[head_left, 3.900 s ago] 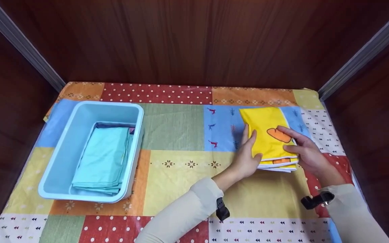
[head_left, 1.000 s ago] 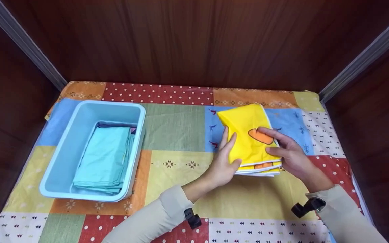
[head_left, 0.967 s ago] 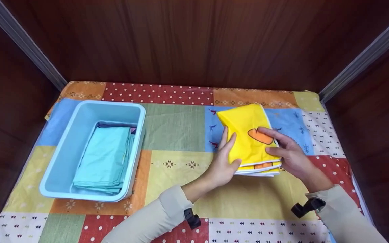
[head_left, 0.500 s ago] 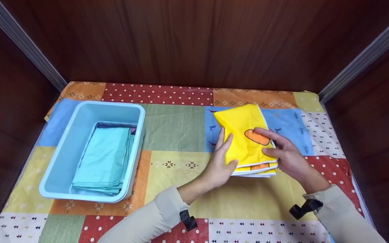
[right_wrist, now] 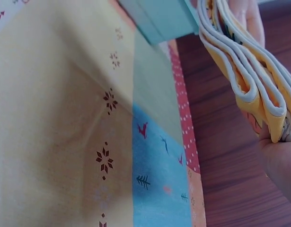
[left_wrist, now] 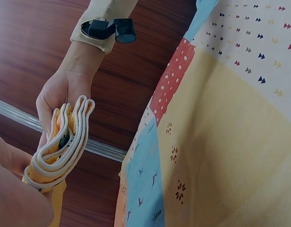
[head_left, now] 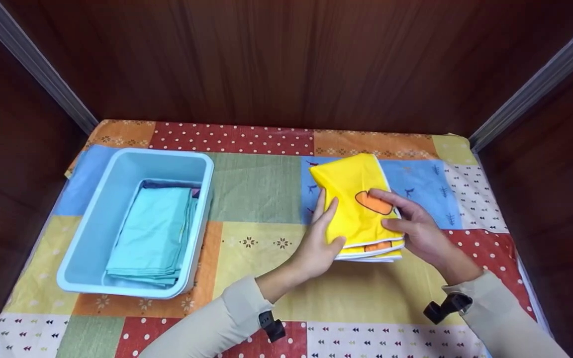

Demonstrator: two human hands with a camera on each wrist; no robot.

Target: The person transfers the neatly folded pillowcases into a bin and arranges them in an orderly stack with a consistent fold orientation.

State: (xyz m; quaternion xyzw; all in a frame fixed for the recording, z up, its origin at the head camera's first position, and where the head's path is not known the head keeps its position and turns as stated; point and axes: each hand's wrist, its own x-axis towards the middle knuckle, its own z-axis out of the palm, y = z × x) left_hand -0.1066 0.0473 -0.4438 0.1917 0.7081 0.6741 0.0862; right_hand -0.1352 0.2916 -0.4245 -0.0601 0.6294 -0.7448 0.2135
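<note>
A folded yellow cloth (head_left: 351, 184) with white edging and an orange printed shape is held up off the table, right of centre in the head view. My left hand (head_left: 316, 243) grips its left side, thumb near the lower edge. On the opposite side my right hand (head_left: 421, 228) holds it, fingers over the printed shape. Both wrist views show the cloth's stacked, looped layers edge-on, in the left wrist view (left_wrist: 65, 146) between the two hands. Parts of the fingers behind the cloth are hidden.
At the left stands a light blue plastic bin (head_left: 87, 238) with folded turquoise cloth (head_left: 152, 228) and some dark fabric (head_left: 167, 184) inside. A patchwork tablecloth (head_left: 256, 189) covers the table. Dark wood panels (head_left: 286, 59) enclose the back and sides.
Both hands have carried the folded yellow cloth leftward, toward the bin, and it has tilted slightly. The grip looks the same. The bin and its contents have not moved.
</note>
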